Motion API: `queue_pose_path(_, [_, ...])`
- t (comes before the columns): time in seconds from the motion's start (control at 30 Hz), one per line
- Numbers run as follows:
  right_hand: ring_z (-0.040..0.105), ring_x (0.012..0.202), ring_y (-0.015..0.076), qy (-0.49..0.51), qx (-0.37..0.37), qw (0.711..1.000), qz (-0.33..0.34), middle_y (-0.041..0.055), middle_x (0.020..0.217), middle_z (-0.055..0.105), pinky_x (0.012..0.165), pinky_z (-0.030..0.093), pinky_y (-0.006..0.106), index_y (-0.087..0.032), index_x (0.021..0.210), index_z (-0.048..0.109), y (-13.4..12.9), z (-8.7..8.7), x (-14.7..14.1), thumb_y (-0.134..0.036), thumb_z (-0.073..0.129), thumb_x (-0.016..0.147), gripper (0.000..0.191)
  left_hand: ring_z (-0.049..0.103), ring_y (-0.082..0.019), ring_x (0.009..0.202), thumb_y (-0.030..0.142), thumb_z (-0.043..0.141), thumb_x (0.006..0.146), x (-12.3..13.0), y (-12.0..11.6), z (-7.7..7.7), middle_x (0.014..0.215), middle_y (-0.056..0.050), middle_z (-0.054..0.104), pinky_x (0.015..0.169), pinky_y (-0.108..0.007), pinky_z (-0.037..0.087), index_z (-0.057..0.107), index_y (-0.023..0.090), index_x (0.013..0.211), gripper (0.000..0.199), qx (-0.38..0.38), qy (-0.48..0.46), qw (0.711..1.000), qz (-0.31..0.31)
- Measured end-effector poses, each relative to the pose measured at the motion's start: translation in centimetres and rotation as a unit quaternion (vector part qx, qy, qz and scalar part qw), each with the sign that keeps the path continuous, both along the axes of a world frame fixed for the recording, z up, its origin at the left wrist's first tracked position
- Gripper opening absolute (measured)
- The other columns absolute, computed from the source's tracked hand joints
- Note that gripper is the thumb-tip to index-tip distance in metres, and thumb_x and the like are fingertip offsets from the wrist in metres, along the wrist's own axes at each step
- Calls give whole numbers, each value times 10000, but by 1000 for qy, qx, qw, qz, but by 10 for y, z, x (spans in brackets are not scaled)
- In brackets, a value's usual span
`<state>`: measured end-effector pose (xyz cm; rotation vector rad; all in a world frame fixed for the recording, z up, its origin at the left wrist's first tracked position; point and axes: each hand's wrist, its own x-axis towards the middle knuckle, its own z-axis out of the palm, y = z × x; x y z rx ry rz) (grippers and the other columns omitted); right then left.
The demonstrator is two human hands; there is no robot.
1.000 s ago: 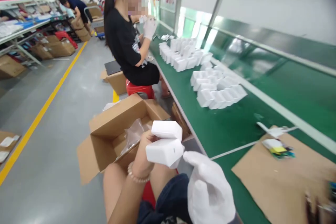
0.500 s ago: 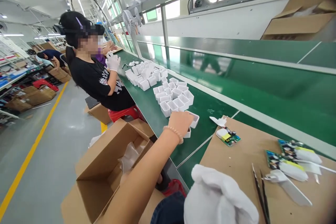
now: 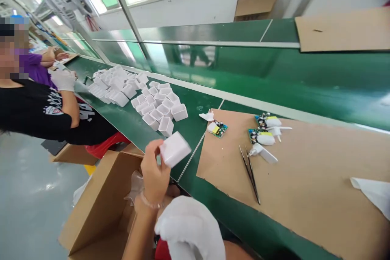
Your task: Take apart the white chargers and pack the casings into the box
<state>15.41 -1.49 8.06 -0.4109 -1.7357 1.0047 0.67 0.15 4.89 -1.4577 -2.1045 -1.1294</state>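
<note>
My left hand (image 3: 155, 170), bare with a beaded bracelet, pinches a white plastic case (image 3: 175, 149) by one end and holds it above the bench edge. The case is tilted, its smooth side towards me. Just beyond it stand several open white cases (image 3: 158, 107) in a cluster, mouths up, with a looser heap of white cases (image 3: 114, 83) farther left. Low in the view is my right hand (image 3: 191, 227) in a white glove, fingers curled under. Whatever the glove may hold is hidden.
A cardboard sheet (image 3: 292, 195) on the green bench carries tweezers (image 3: 250, 174), a circuit board (image 3: 217, 128), two more boards and a white plug-like part (image 3: 262, 153). An open carton (image 3: 91, 207) stands below the bench edge. A co-worker (image 3: 61, 109) sits at left.
My left hand has lifted a white case off the bench and drawn it nearer. The view has swung right, and my gloved right hand appears farther left.
</note>
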Motion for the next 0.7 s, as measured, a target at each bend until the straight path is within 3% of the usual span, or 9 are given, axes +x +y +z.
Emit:
queue_pose_path(0.1, [657, 829, 147, -87, 17, 991, -99, 0, 933, 686, 730, 559, 251, -294, 1077, 592, 2, -18, 38, -166, 502, 914, 226, 631, -207, 919, 42, 430, 861, 28, -35, -30, 1060, -78, 600, 745, -312, 541, 547, 250, 1306, 505, -7, -41, 997, -70])
queue_pose_path(0.2, [621, 953, 177, -228, 98, 957, -151, 41, 1014, 661, 866, 520, 318, -231, 1079, 592, 19, -34, 83, -150, 544, 902, 201, 628, -177, 912, 0, 376, 867, 40, -47, -42, 1038, -78, 581, 781, -292, 544, 601, 237, 1263, 513, -84, -52, 988, -121])
queue_pose_path(0.33, [644, 913, 240, -496, 110, 822, -257, 55, 996, 661, 684, 508, 350, -241, 1076, 606, 56, -37, 120, -300, 480, 963, 179, 541, -238, 1191, 78, 319, 923, 40, -43, -28, 1312, -122, 517, 1003, -412, 477, 584, 190, 1258, 441, -141, -86, 974, -153])
queue_pose_path(0.4, [662, 856, 266, -606, 105, 752, -238, 74, 942, 670, 621, 492, 350, -225, 1148, 596, 79, -35, 118, -381, 427, 986, 282, 481, -294, 1262, 176, 411, 923, 42, -39, -20, 1380, -138, 483, 1047, -490, 432, 522, 173, 1315, 408, -163, -78, 972, -149])
queue_pose_path(0.47, [667, 857, 296, -656, 83, 721, -206, 117, 956, 673, 616, 486, 356, -188, 1284, 538, 100, -34, 105, -423, 409, 989, 398, 466, -363, 1258, 289, 581, 862, 46, -35, -15, 1353, -169, 513, 1029, -560, 420, 463, 137, 1347, 521, -209, -65, 967, -127])
queue_pose_path(0.53, [667, 834, 296, -663, 57, 727, -169, 150, 974, 672, 609, 477, 346, -163, 1374, 475, 117, -33, 89, -371, 425, 983, 445, 496, -390, 1212, 300, 679, 802, 51, -33, -16, 1297, -184, 555, 984, -579, 441, 443, 121, 1332, 607, -253, -80, 959, -103])
queue_pose_path(0.6, [656, 741, 235, -656, 51, 744, -115, 106, 881, 676, 619, 474, 315, -180, 1381, 480, 125, -29, 77, -278, 441, 968, 426, 526, -359, 1183, 244, 667, 819, 53, -36, -20, 1271, -168, 568, 973, -551, 454, 422, 154, 1323, 568, -248, -121, 955, -109])
queue_pose_path(0.63, [642, 705, 197, -644, 49, 759, -83, 67, 828, 670, 638, 480, 296, -202, 1359, 506, 125, -25, 74, -264, 443, 964, 405, 532, -330, 1183, 218, 656, 830, 55, -40, -23, 1277, -156, 560, 984, -524, 454, 397, 180, 1326, 561, -220, -149, 957, -120])
queue_pose_path(0.7, [612, 663, 146, -571, -6, 821, -21, 12, 740, 641, 681, 492, 266, -230, 1245, 595, 121, -13, 75, -325, 461, 959, 329, 539, -273, 1180, 184, 661, 826, 59, -52, -27, 1296, -139, 531, 973, -454, 466, 339, 229, 1308, 581, -115, -204, 959, -157])
